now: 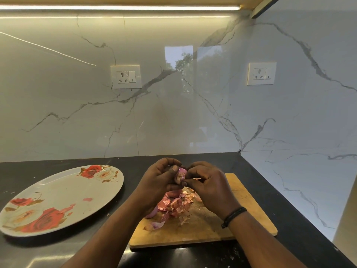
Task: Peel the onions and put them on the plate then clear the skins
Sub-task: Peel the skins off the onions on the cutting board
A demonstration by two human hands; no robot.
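Head view, 1 moment. Item 1: onion (181,176), small, held above the cutting board (249,202); your left hand (161,182) curls round it, your right hand (209,187) pinches skin at its 3 o'clock side. Handling, likely: light, firm, slippery once bare; skin papery, tears easily, so take it by a loose edge. Item 2: skins (174,205), heaped on the board. Item 3: plate (58,192), at 9 o'clock.

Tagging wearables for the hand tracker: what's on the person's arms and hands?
Both forearms are bare, no sleeves in view. Right wrist wears a black braided cord bracelet. Left hand and right hand have no gloves; no rings visible on the fingers.
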